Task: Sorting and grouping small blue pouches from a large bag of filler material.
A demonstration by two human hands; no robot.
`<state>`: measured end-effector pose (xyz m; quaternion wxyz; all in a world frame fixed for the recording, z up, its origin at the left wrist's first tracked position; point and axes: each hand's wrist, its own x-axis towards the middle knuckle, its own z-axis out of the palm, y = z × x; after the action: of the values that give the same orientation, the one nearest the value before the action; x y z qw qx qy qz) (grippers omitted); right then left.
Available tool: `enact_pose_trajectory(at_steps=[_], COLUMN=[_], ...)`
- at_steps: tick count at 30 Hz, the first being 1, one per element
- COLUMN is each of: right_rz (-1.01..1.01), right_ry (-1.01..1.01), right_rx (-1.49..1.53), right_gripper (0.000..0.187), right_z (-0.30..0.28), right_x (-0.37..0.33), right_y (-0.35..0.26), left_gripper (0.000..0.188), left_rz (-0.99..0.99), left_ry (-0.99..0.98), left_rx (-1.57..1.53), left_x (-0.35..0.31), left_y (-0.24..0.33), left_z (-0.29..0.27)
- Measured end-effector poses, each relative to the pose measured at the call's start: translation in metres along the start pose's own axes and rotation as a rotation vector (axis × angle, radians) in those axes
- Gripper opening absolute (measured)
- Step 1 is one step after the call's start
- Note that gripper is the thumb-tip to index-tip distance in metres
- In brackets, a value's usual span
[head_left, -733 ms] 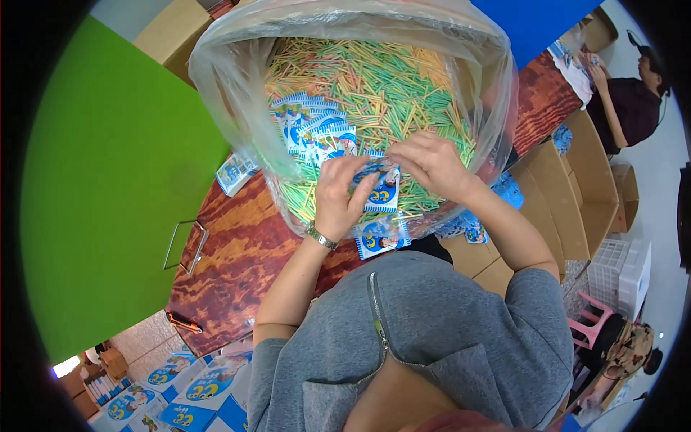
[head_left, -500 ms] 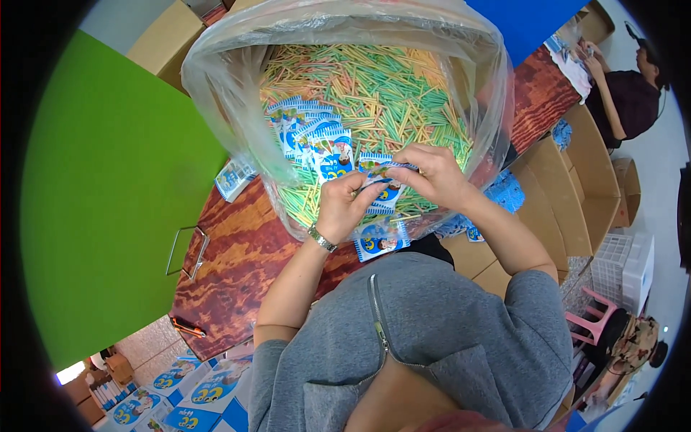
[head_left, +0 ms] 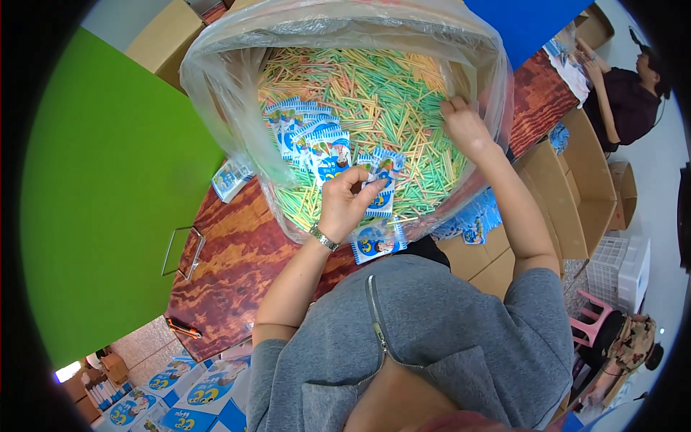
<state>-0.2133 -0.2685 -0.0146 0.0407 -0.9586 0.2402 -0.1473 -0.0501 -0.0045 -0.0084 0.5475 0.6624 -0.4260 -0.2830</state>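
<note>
A clear plastic bag [head_left: 216,93] lines a large open container heaped with thin green, yellow and pink sticks [head_left: 360,86]. My left hand [head_left: 341,205], with a watch on its wrist, pinches a small blue-and-white packet [head_left: 389,167] above the near part of the heap. Below it lies another packet of that kind, partly covered. At the heap's right side, my right hand [head_left: 464,128] has its fingers curled down against the sticks; its fingertips are hidden. Several overlapping packets [head_left: 327,147] rest on the sticks left of centre. One more packet [head_left: 379,246] lies at the container's near edge.
A red-brown patterned table [head_left: 230,266] carries a wire handle [head_left: 186,252], an orange cutter [head_left: 183,328] and a packet [head_left: 232,178]. Cardboard boxes [head_left: 568,180] stand right, with blue packets [head_left: 475,216] nearby. Printed boxes [head_left: 209,385] sit lower left. Another person [head_left: 626,101] works far right.
My right hand has left the packet and moved up and right to the sticks at the container's right side. My left hand stays in place, holding the packet.
</note>
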Motion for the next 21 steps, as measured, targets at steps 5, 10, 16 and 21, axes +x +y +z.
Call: enact_pose_trajectory(at_steps=[5,10,16,21], right_rz=[0.015,0.086,0.019,0.046], right_ry=[-0.083,-0.074,0.046,0.008], right_rx=[-0.3,-0.325,-0.383,0.021], right_gripper=[0.023,0.025,0.029,0.023], right_z=[0.031,0.039,0.031,-0.01], right_x=[0.007,0.005,0.0,0.006], right_y=[0.003,-0.002,0.001,-0.021], left_gripper=[0.017,0.02,0.015,0.013], left_rz=[0.006,0.021,0.072,0.018], left_ry=[-0.024,-0.001,-0.007,0.015], left_rx=[-0.021,-0.049,-0.016,-0.065], left_x=[-0.003,-0.003,-0.002,-0.001], left_y=[0.0,0.0,0.004,-0.01], left_z=[0.001,0.002,-0.001,-0.006])
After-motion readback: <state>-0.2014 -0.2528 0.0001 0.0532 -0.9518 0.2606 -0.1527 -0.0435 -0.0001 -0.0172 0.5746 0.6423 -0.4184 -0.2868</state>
